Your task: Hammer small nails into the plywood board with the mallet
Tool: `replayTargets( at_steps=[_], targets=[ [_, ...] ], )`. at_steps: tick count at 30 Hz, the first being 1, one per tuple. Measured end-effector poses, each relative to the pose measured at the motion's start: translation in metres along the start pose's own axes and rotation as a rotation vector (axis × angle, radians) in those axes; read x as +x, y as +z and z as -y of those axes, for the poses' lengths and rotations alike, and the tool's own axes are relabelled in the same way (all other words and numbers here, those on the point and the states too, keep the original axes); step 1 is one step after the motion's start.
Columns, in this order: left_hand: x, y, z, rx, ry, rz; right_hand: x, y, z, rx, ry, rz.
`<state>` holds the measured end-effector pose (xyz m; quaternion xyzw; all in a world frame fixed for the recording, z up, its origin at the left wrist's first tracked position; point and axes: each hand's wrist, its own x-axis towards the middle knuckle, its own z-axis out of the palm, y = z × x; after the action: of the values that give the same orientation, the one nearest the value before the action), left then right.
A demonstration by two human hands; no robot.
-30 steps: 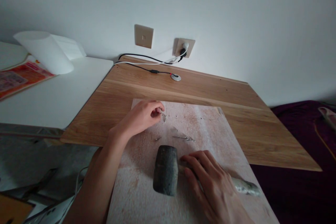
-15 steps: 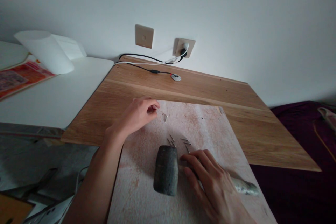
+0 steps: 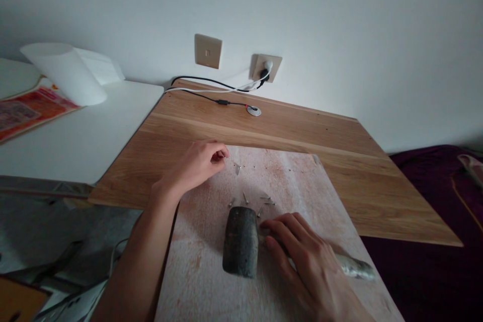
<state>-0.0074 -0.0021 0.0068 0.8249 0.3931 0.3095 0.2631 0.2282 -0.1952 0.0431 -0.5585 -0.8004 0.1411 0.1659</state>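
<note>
Near the far left corner of the pale board [image 3: 204, 241], my left hand [image 3: 206, 160] is closed in a pinch with a small shiny nail [image 3: 225, 157] showing at the fingertips. Just to its right a nail [image 3: 239, 169] stands tilted at the row of small holes. My right hand [image 3: 302, 256] lies over the handle of a mallet [image 3: 240, 242], fingers curled around it. The dark mallet head rests on the board, and the handle's silvery end shows beyond the hand. Several loose nails [image 3: 268, 203] lie scattered just beyond the mallet head.
Under the board is a wooden tabletop [image 3: 385, 196]. Cables [image 3: 211, 80] run along the wall to a socket [image 3: 268, 66]. At left, a white table [image 3: 121, 126] holds a white paper roll [image 3: 71, 75] and a red-orange packet [image 3: 33, 105]. Purple fabric [image 3: 426, 176] lies at right.
The loose nails beyond the mallet head have shifted and spread apart. The mallet and my right hand have moved very slightly. My left hand keeps its pinch in nearly the same place.
</note>
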Motion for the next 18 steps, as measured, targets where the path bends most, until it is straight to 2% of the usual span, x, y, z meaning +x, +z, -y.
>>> replayTargets(
  at_steps=[9,18],
  targets=[
    [-0.001,-0.008,-0.005,-0.081,0.019,-0.009,-0.001,0.003,-0.001,-0.012,0.019,0.002],
    [-0.002,-0.010,-0.005,-0.148,-0.021,0.021,0.001,-0.001,0.002,0.016,0.026,0.029]
  ],
)
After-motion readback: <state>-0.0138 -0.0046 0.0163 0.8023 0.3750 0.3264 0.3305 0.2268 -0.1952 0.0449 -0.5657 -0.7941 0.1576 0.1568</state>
